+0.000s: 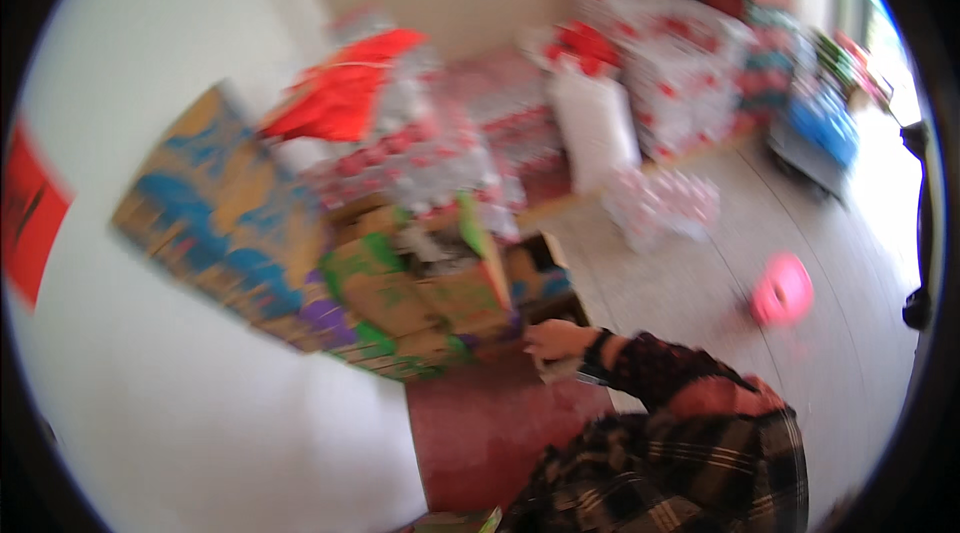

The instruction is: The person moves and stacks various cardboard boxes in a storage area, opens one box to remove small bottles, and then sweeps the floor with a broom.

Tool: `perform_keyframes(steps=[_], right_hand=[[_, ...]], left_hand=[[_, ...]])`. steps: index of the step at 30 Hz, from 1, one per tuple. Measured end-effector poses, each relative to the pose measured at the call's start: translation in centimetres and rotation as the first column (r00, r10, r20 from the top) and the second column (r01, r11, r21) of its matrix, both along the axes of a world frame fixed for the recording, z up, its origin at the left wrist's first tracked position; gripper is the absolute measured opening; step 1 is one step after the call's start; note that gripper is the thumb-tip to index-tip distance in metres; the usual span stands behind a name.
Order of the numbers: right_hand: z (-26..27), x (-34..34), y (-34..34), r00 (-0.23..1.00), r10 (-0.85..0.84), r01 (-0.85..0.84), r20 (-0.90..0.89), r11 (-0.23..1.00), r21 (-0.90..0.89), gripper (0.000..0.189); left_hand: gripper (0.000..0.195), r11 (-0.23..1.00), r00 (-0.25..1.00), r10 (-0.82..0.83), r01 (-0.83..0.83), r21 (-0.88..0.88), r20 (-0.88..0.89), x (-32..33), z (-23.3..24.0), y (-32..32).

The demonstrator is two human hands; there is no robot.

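Note:
The picture is blurred. My right hand (pixel 556 340), with a dark band at the wrist, reaches in from the lower right. Its bent fingers are at the near edge of an open cardboard box (pixel 574 308); blur hides whether they grip it. Just left of the hand lie flattened and opened cardboard cartons (pixel 386 300) with green and purple print. Behind them, a large stack of flattened cartons (pixel 217 210) with blue print leans by the white wall. My left hand is out of view.
Wrapped packs of bottles (pixel 412 158) bear a red bag (pixel 349 94). Beside them stands a white sack (pixel 592 120), with more packs (pixel 675 68) behind. A loose bottle pack (pixel 660 207) and a pink plastic container (pixel 784 289) are on the floor. A cart (pixel 806 165) holds something blue.

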State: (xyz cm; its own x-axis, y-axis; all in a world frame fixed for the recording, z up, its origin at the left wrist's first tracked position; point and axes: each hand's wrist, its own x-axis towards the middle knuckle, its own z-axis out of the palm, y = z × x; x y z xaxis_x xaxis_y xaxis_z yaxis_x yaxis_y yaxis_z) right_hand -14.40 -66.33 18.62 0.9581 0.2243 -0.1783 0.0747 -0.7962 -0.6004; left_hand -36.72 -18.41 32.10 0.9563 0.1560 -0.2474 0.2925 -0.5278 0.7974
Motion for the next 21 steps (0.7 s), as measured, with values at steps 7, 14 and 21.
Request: perform_keyframes(steps=[7, 14, 21], right_hand=[[-7.0, -13.7, -8.5, 0.953, 0.208, -0.155, -0.219, 0.959, 0.236, 0.038], [-12.4, -35.5, -30.9, 0.747, -0.444, 0.479, -0.495, 0.876, -0.063, 0.04], [-18.8, -65.3, -43.2, 0.103, -0.732, 0.951, -0.674, 0.27, -0.149, 0.037]], left_hand=[[0.038, 0.985, 0.93, 0.06, -0.113, -0.128, -0.363, -3.2, -3.1, -1.6], [0.049, 0.966, 0.921, -0.231, 0.256, 0.038, -0.315, -3.7, -2.1, -19.5], [0.039, 0.731, 0.725, -0.675, 0.631, -0.259, -0.139, -1.1, -12.0, -49.5]])
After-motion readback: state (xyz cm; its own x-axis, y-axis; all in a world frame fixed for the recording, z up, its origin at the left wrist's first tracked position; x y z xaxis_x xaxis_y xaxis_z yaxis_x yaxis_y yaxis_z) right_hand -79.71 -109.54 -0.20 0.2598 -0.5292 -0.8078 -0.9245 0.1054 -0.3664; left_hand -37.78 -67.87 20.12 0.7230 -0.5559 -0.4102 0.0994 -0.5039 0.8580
